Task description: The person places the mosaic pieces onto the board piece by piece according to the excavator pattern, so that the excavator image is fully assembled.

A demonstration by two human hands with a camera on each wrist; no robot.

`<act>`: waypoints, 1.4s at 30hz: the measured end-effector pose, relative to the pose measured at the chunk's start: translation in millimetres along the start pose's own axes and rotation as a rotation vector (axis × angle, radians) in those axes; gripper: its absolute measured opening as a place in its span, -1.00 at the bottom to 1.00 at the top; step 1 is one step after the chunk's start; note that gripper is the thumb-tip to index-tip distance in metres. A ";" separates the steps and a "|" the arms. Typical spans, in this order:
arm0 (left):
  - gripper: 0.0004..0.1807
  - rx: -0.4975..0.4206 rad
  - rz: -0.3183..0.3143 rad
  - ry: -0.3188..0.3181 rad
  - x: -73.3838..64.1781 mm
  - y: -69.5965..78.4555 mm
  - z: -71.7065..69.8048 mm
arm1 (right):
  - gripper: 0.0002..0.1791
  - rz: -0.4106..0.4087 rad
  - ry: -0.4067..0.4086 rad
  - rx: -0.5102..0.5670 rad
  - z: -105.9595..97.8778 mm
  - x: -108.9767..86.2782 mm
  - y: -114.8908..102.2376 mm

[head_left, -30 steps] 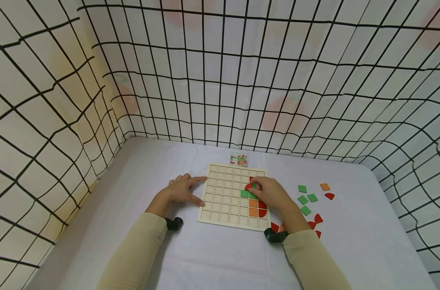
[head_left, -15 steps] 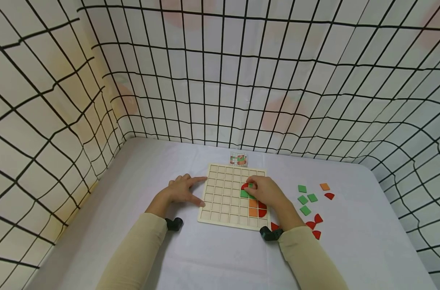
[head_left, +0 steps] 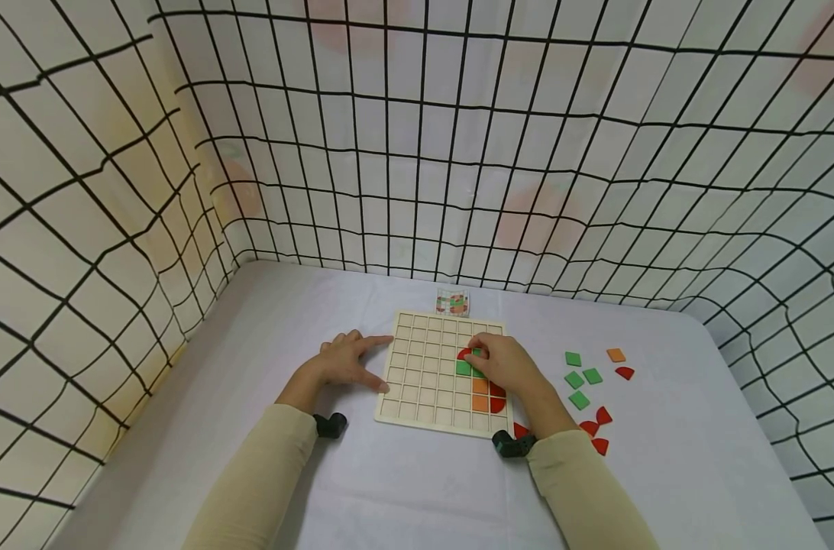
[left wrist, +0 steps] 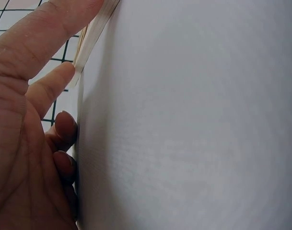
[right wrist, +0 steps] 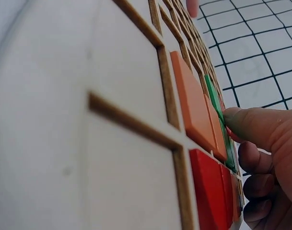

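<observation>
A pale wooden grid board (head_left: 417,374) lies flat on the white cloth. My left hand (head_left: 343,362) spreads its thumb and index finger against the board's left edge. In the head view my right hand (head_left: 505,362) pinches a red quarter-circle tile (head_left: 464,354) over a cell, just above a green square tile (head_left: 463,367). Its thumb (right wrist: 241,120) is beside the green tiles in the right wrist view. Orange square tiles (head_left: 480,394) and red rounded tiles (head_left: 497,397) fill cells below that hand, which hides part of the board's right side.
Right of the board lie loose green squares (head_left: 573,379), an orange square (head_left: 616,355) and several red quarter-circles (head_left: 603,415). A small patterned card (head_left: 452,302) sits behind the board. Black wire mesh (head_left: 417,153) encloses the back and sides.
My right hand has shifted slightly left with the red quarter-circle tile, bringing it over the cell above the green square, then has held still. My left hand has stayed at the board's edge.
</observation>
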State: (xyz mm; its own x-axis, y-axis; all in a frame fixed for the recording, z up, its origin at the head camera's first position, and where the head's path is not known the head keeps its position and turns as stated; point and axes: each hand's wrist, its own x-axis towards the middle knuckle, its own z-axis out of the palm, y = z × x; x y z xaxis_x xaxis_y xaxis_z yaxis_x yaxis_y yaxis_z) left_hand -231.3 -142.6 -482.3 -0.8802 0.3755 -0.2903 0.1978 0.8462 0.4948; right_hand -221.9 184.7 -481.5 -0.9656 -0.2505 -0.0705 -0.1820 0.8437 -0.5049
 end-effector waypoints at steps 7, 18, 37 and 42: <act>0.09 0.001 -0.002 -0.001 -0.2 -0.5 0.1 | -0.67 -0.003 -0.010 0.015 0.6 -0.9 1.7; 0.09 -0.007 0.002 -0.001 -0.9 -0.5 -0.5 | -0.63 0.075 0.018 0.011 -14.4 -13.4 15.6; 0.10 0.001 -0.004 -0.002 -0.2 -2.3 0.8 | -0.46 0.349 0.262 0.008 -67.0 -64.3 134.2; 0.08 0.001 0.002 -0.003 0.8 -1.1 1.6 | -0.39 0.497 0.334 0.020 -71.8 -74.8 158.1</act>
State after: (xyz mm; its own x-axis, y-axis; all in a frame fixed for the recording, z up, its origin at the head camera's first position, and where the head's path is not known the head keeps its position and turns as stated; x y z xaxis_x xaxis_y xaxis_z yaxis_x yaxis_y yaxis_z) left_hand -231.5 -142.7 -484.3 -0.8786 0.3781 -0.2918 0.1999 0.8460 0.4943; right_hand -191.7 371.0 -494.3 -0.9409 0.3373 -0.0297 0.3067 0.8117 -0.4971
